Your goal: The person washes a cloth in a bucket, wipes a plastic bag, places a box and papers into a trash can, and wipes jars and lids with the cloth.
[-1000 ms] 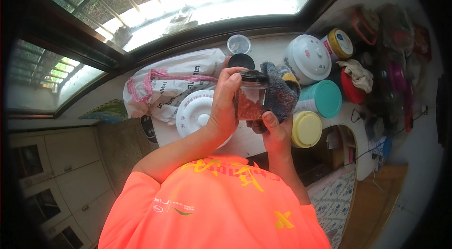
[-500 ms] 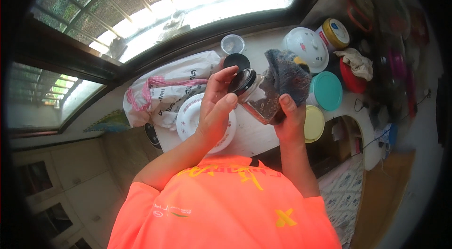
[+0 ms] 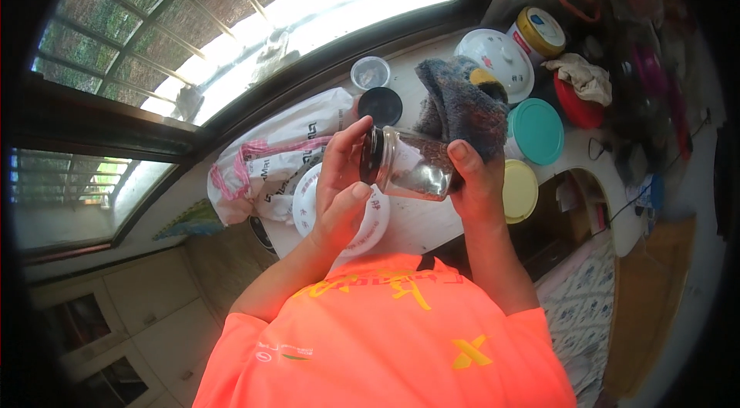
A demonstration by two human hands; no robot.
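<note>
A clear glass jar (image 3: 416, 169) with a black lid lies on its side in the air between my hands, dark bits showing inside or through the glass. Around the lid end, my left hand (image 3: 339, 196) is closed, thumb below and fingers above. My right hand (image 3: 478, 184) grips a dark grey fuzzy cloth (image 3: 462, 107) with a yellow patch and presses it to the jar's base. Its fingers are largely hidden behind the cloth and jar. Beneath my left hand is a white bowl or dish (image 3: 306, 196) with red print on its rim.
Beyond my hands stand a black round container (image 3: 381, 106) and a clear plastic tub (image 3: 371, 72). A white bag (image 3: 308, 126) with pink ties lies at left. To the right are a white lidded pot (image 3: 493, 61), a teal lid (image 3: 536, 131) and a yellow lid (image 3: 520, 192). A barred window (image 3: 254, 15) lines the back.
The jar has turned from slanting to nearly level, its lid moving left and down with my left hand. The cloth stays at its base in my right hand. The whole view has shifted slightly.
</note>
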